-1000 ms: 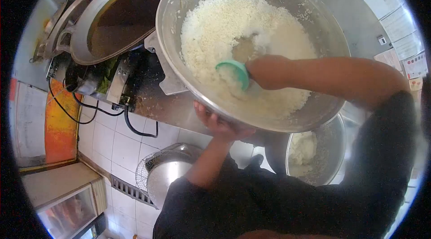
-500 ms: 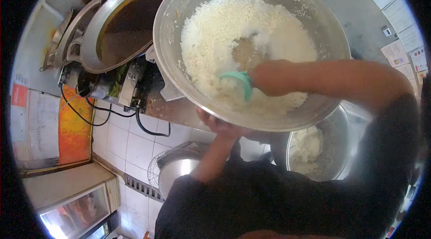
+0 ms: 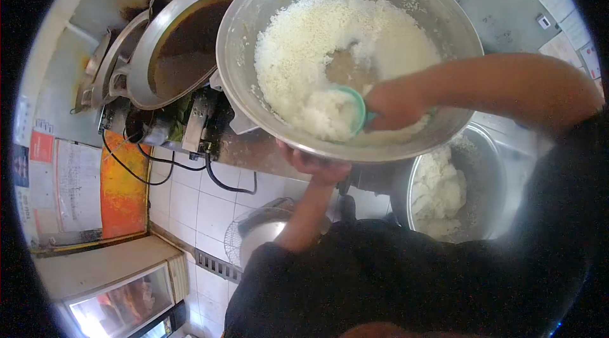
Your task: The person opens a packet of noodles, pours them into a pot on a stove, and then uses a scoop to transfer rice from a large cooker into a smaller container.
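A large, wide metal pot (image 3: 457,30) holds white cooked rice (image 3: 304,27), with a bare patch of its bottom showing near the middle. My right hand (image 3: 396,102) is closed round the handle of a green scoop (image 3: 361,112) inside the pot. White rice fills the scoop, which lies against the near side of the rice. My left hand (image 3: 314,163) grips the pot at its near edge from beneath, its fingers partly hidden by the rim. Below and to the right, a second metal pot (image 3: 487,179) contains a clump of rice (image 3: 438,189).
Two-handled pans stand at the left, one with dark brown liquid (image 3: 190,46) in it. Black hoses (image 3: 231,185) hang from the stove edge. A metal vessel (image 3: 263,233) and wire basket (image 3: 233,239) are low down near the tiled floor. A glass-fronted cabinet (image 3: 124,297) stands lower left.
The scoop has turned and now shows a full load of rice. My right hand has shifted slightly right. The view has tilted, so the second pot appears higher and shows more.
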Demonstrator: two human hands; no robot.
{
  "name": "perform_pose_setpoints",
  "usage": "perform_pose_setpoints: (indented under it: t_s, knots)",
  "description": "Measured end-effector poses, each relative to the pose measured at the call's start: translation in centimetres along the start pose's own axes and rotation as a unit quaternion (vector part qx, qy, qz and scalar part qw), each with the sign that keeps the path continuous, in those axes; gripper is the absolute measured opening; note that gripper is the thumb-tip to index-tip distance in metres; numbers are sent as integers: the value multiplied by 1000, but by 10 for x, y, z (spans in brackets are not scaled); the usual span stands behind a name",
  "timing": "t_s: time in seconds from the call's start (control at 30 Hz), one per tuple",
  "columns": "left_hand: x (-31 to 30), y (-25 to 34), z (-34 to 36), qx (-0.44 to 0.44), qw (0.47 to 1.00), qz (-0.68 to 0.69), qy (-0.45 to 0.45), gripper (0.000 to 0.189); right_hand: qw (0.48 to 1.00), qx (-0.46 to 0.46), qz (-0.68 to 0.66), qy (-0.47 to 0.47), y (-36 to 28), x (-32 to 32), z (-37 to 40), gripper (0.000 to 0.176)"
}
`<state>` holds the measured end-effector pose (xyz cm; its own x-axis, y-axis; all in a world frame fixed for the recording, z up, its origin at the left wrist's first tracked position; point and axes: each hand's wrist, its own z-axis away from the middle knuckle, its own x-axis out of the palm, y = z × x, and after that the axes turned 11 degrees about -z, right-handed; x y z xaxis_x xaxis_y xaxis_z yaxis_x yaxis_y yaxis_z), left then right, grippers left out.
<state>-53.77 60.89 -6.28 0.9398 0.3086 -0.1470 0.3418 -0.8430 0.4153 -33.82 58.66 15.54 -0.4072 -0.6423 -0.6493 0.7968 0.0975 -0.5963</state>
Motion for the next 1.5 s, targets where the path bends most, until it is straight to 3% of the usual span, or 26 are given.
perform_pose_setpoints:
  t_s: [0.1,0.2,0.33,0.4,0.47,0.53,0.6,0.67,0.7,0.8,0.83,0.87,0.93,1.03,1.13,1.23,1.33,1.43,1.5]
  knots:
    - [-7,-9,3,0,1000,9,-29,107,995,98,16,-20,-16,-40,5,34]
    - [-18,-4,-5,-3,998,13,-69,106,976,204,-58,38,-49,-71,44,33]
    - [-30,15,-13,-88,988,79,-95,98,934,180,-233,202,-67,-66,120,31]
    - [-33,31,-15,-101,986,94,-97,92,908,198,-252,271,-65,-50,156,31]
    - [-44,42,-12,-94,985,72,-128,88,878,200,-269,342,-65,-23,193,33]
    - [-51,49,-1,1,991,69,-118,78,845,186,-285,412,-68,15,227,41]
    - [-65,57,8,100,983,64,-139,72,801,187,-304,480,-59,61,254,29]
    - [-72,70,23,96,970,134,-180,63,746,168,-304,568,-41,122,271,22]
    - [-73,73,28,106,958,166,-209,59,735,165,-291,590,-32,150,280,33]
    - [-71,93,29,114,931,203,-280,41,690,242,-4,683,2,246,272,56]
    - [-69,99,23,126,922,199,-306,37,713,275,-69,642,-8,252,265,66]
    - [-64,107,16,141,913,196,-329,34,701,328,-93,626,-11,262,257,66]
    - [-52,122,4,167,891,231,-353,31,667,312,-74,672,-1,273,257,66]
    - [-39,139,-10,204,850,252,-415,30,658,387,-110,637,-19,257,272,65]
    - [-30,152,-13,219,802,250,-496,33,709,433,-83,551,-22,252,281,66]
    - [-27,156,-10,223,791,226,-523,34,785,466,-4,409,13,256,247,55]
    - [-30,153,-7,199,777,223,-554,35,828,499,44,252,81,299,216,37]
    - [-28,151,-7,195,781,222,-550,34,813,514,136,239,70,255,228,22]
    - [-28,151,-7,188,786,222,-545,33,796,519,139,278,41,231,223,22]
